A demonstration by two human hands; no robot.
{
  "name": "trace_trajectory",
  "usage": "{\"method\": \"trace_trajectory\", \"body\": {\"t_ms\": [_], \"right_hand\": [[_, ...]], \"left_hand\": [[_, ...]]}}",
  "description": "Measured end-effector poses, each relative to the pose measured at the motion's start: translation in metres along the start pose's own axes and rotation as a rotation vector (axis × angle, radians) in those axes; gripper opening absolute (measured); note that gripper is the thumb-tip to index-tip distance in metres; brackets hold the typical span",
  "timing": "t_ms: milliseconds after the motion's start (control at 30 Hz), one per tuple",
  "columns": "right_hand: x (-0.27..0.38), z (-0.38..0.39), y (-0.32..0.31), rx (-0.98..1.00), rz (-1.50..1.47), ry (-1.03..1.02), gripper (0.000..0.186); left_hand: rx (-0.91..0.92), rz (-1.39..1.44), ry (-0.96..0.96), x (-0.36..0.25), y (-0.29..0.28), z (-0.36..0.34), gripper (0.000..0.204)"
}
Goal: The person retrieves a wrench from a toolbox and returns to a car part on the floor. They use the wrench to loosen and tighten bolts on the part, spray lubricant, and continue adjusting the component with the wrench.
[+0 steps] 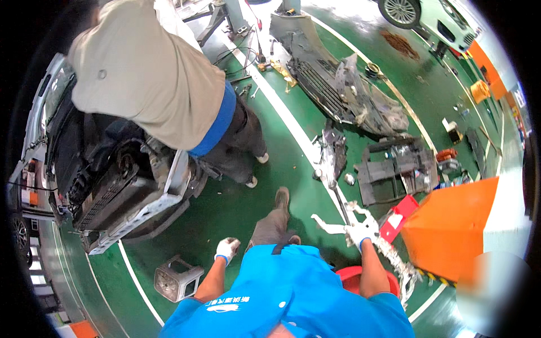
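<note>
- Right hand [359,232], white-gloved, is closed around the long white bent metal bracket [376,239], which runs from upper left to lower right beside my right leg.
- Left hand [226,248] hangs loosely curled, holding nothing, well apart from it.

Small white-and-orange box [451,130] on green floor, far right; flat red rectangular package with white label [398,218] near right, just beside big orange cabinet; no screens or signs visible.

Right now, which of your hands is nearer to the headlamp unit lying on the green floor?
Left. The left hand hangs empty just above and right of the headlamp unit. The right hand is far across, holding a white metal bracket.
</note>
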State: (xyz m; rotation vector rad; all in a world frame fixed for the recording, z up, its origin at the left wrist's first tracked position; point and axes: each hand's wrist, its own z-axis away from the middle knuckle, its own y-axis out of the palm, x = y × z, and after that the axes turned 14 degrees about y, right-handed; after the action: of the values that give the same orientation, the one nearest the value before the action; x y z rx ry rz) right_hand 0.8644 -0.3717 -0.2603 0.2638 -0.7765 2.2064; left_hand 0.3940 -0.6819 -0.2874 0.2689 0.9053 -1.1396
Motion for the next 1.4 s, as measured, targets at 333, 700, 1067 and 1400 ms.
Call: {"method": "trace_trajectory", "body": {"t_ms": [333,700,1067,1400], "right_hand": [[0.259,-0.173,-0.035,-0.002,0.106,0.259,0.018],[0.368,-0.387,-0.076,0.323,1.970,-0.516,0.028],[0.818,-0.572,-0.043,0.046,1.067,-0.175,0.041],[1.003,-0.683,0.146,0.180,1.146,-0.593,0.037]], "left_hand": [[0.064,-0.305,0.744,-0.420,0.087,-0.246,0.042],[-0.118,-0.150,0.503,-0.578,0.081,-0.393,0.038],[-0.181,-0.335,0.078,-0.578,0.035,-0.620,0.040],[-0.270,-0.425,0.031,-0.529,-0.010,-0.862,0.040]]}}
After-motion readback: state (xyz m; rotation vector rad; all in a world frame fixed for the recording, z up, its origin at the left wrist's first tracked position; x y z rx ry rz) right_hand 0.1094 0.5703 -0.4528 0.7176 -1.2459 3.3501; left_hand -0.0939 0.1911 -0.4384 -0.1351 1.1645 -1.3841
